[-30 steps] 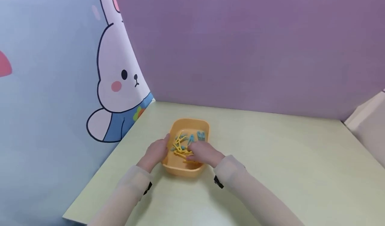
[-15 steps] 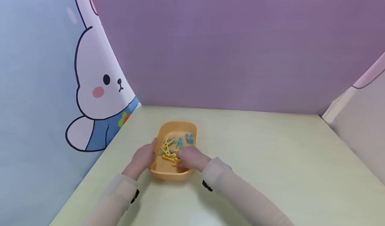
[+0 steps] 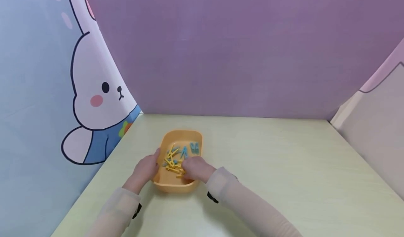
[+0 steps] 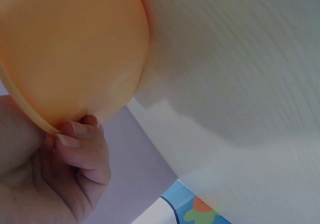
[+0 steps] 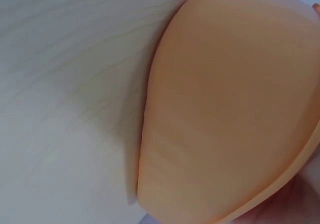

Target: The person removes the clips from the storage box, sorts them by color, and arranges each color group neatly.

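An orange plastic basket (image 3: 176, 188) stands on the table and holds yellow clothespins (image 3: 172, 169) in a loose pile, mixed with blue clothespins (image 3: 194, 148). My left hand (image 3: 145, 169) grips the basket's left rim; in the left wrist view its curled fingertips (image 4: 70, 141) press the outer wall. Over the right rim reaches my right hand (image 3: 197, 168), its fingers down among the yellow clothespins near the basket's front right. From the right wrist, the basket wall (image 5: 225, 93) hides most of that hand; I cannot tell whether it pinches a clothespin.
The pale table (image 3: 268, 167) extends to the right of the basket. A purple wall panel (image 3: 236, 54) stands behind it, a blue panel with a rabbit picture (image 3: 94, 89) on the left, and a pale panel (image 3: 375, 124) on the right.
The head view has shifted, so basket and hands appear further left and slightly lower. Left hand stays on the rim and right hand stays inside the basket, with little visible movement among the clothespins.
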The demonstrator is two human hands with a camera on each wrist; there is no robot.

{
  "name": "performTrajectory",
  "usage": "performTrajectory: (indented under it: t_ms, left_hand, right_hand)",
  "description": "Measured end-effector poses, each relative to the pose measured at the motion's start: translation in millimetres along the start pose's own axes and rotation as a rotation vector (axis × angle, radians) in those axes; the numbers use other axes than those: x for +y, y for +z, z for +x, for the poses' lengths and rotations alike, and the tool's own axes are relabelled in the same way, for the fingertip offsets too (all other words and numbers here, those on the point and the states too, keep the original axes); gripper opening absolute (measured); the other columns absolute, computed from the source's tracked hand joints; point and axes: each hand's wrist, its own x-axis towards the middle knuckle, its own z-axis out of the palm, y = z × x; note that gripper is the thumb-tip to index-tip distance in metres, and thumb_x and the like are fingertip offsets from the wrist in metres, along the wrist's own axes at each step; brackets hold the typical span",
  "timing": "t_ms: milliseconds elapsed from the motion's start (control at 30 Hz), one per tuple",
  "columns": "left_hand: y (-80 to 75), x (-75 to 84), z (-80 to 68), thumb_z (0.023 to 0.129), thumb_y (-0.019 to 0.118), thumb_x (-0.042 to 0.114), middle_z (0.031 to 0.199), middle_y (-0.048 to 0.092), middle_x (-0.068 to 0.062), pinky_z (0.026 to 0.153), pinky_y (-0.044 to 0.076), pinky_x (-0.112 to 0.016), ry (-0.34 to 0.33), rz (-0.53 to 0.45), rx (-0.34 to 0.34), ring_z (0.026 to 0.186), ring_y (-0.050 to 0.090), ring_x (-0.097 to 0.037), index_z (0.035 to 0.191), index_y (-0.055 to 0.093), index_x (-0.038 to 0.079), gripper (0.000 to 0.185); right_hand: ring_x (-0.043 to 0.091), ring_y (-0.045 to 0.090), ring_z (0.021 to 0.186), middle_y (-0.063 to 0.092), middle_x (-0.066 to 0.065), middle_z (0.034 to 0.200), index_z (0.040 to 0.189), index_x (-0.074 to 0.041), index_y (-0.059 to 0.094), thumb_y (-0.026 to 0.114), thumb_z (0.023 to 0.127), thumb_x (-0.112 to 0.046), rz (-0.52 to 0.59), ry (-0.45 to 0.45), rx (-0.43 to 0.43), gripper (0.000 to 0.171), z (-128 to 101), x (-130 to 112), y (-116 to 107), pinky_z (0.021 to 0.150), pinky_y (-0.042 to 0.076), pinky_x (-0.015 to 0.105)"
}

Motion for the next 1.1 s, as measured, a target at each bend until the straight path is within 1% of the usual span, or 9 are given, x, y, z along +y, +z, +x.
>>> performTrajectory:
  t_ms: [367,600,833,967,1100]
  left_hand:
    - [-2.7,0.6,1.9,0.087,0.053,0.002,0.103,0.059,-0.023,0.065,0.046,-0.038,0.006,0.02,0.013,0.071,0.053,-0.023,0.139,0.031,-0.007,0.057]
    - [-4.2,4.8,3.9,0.087,0.052,0.001,0.102,0.06,-0.022,0.064,0.046,-0.038,0.011,0.007,0.019,0.071,0.053,-0.023,0.139,0.032,-0.007,0.056]
    - [-6.0,7.0,4.5,0.086,0.052,0.001,0.101,0.059,-0.023,0.066,0.047,-0.04,0.025,0.011,0.033,0.075,0.056,-0.025,0.138,0.032,-0.008,0.055]
    - [-3.2,4.5,1.4,0.087,0.052,0.001,0.102,0.059,-0.023,0.066,0.046,-0.039,0.011,0.0,0.02,0.074,0.055,-0.025,0.138,0.032,-0.007,0.056]
    - [-1.0,2.6,-3.1,0.086,0.052,0.001,0.099,0.06,-0.022,0.064,0.046,-0.038,0.011,0.002,0.021,0.071,0.053,-0.023,0.137,0.033,-0.008,0.056]
  right_hand:
    - [0.009,0.041,0.053,0.046,-0.007,0.06,0.061,-0.016,0.051,0.07,0.079,-0.023,0.012,0.029,-0.019,0.027,2.5,0.0,-4.4,0.049,0.036,0.023]
    - [0.009,0.042,0.054,0.046,-0.006,0.06,0.061,-0.016,0.052,0.07,0.079,-0.022,0.024,0.038,-0.026,0.026,1.2,2.0,-6.5,0.05,0.036,0.023]
    - [0.01,0.042,0.055,0.047,-0.006,0.06,0.061,-0.016,0.052,0.071,0.077,-0.017,0.019,0.045,-0.013,0.025,2.4,3.7,-5.3,0.05,0.036,0.023]
    - [0.01,0.043,0.057,0.047,-0.007,0.061,0.062,-0.016,0.053,0.071,0.076,-0.015,0.033,0.042,-0.016,0.023,1.7,1.4,-1.1,0.051,0.036,0.023]
    - [0.01,0.044,0.056,0.047,-0.007,0.062,0.064,-0.016,0.054,0.071,0.076,-0.016,0.033,0.039,-0.021,0.021,0.5,-2.3,2.6,0.05,0.036,0.023]
